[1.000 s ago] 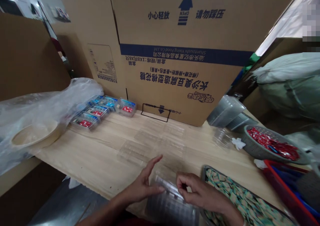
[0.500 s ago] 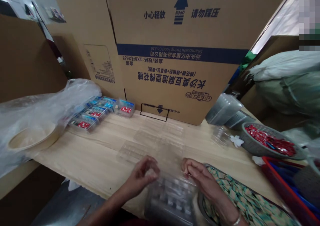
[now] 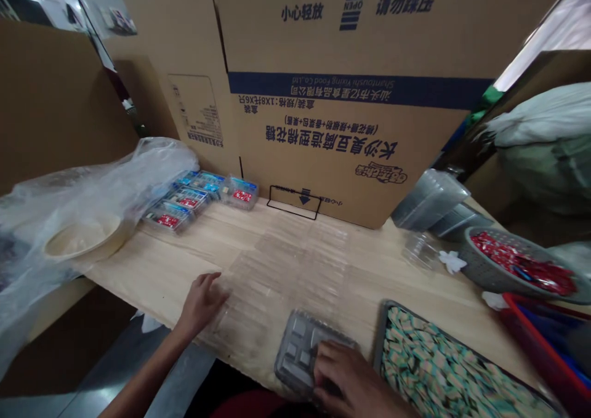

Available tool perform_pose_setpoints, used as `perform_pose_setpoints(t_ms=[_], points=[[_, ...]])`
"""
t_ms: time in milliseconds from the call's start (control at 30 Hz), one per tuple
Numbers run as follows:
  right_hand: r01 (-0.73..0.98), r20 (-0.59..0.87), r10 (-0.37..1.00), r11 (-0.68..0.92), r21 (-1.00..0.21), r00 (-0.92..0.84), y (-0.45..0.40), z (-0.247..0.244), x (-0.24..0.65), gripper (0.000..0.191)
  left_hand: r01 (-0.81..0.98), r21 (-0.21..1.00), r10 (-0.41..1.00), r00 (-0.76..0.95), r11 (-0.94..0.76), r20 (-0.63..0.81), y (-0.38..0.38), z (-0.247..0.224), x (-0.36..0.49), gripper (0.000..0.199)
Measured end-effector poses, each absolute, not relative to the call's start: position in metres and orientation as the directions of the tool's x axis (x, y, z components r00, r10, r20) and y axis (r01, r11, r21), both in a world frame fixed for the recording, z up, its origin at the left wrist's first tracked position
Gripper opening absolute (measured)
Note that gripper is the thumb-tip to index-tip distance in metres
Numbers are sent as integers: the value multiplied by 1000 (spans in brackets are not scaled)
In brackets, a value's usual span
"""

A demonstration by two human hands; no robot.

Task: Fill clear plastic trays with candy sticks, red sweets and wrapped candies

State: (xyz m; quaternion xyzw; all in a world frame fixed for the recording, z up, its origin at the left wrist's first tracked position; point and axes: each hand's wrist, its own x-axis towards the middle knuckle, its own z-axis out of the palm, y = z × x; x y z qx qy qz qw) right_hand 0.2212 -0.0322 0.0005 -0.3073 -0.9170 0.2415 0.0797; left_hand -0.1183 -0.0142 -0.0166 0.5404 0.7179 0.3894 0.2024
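Note:
Several clear plastic trays [image 3: 318, 270] lie flat side by side on the wooden table. My left hand [image 3: 203, 301] is at their left edge, fingers apart and slightly curled, with nothing visible in it. Near the table's front edge stands a stack of clear compartmented trays [image 3: 298, 347]. My right hand [image 3: 339, 372] lies over the right part of that stack with its fingers curled down; the fingertips are partly hidden, and whether they grip a tray is unclear.
Filled boxes with red packets [image 3: 168, 220] sit at the back left, beside plastic film [image 3: 111, 172] and a beige bowl [image 3: 83, 242]. A large carton [image 3: 332, 116] stands behind. Rightward are a tray of green pieces [image 3: 443, 369], a grey basket [image 3: 480, 270] and a red crate [image 3: 535, 350].
My left hand has moved left, away from the stack. My right hand has come down and left onto the stack. Another clear tray now lies at the front left of the laid-out ones.

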Motion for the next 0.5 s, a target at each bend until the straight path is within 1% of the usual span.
perform_pose_setpoints(t_ms=[33,67,100,133,167,200,233,267,333,367,433,500], points=[[526,64,594,753,-396,-802,-36,-11,218,9,688,724,938,-285,55,199,-17,-16,-108,41],[529,140,579,801,-280,-803,-41,-23,215,7,730,683,952,-189,-27,240,-22,-14,-95,40],[530,215,554,832,-165,-804,-45,-33,212,8,740,659,966,-50,-135,255,-27,-12,-79,43],[530,271,528,845,-75,-805,-49,-41,208,10,715,652,961,112,-253,251,-33,-10,-63,47],[526,298,507,850,-19,-809,-52,-46,206,11,665,651,930,276,-367,242,-39,-8,-47,51],[527,303,501,850,5,-811,-53,-47,205,12,613,650,886,404,-448,229,-43,-7,-32,52],[534,299,508,846,7,-808,-53,-45,204,13,572,652,844,491,-498,214,-46,-6,-19,51],[544,289,523,839,-7,-802,-51,-40,205,14,548,656,820,536,-519,201,-47,-6,-9,47],[565,276,556,824,-55,-784,-47,-28,210,18,521,679,812,549,-517,197,-45,-7,1,42],[568,280,566,819,-83,-775,-45,-21,213,19,501,699,815,542,-511,207,-42,-8,3,46],[559,277,576,816,-145,-769,-42,-7,219,20,455,738,822,519,-499,236,-37,-7,2,60],[564,247,601,799,-208,-760,-42,7,223,19,431,747,821,506,-507,264,-33,-4,1,73]])
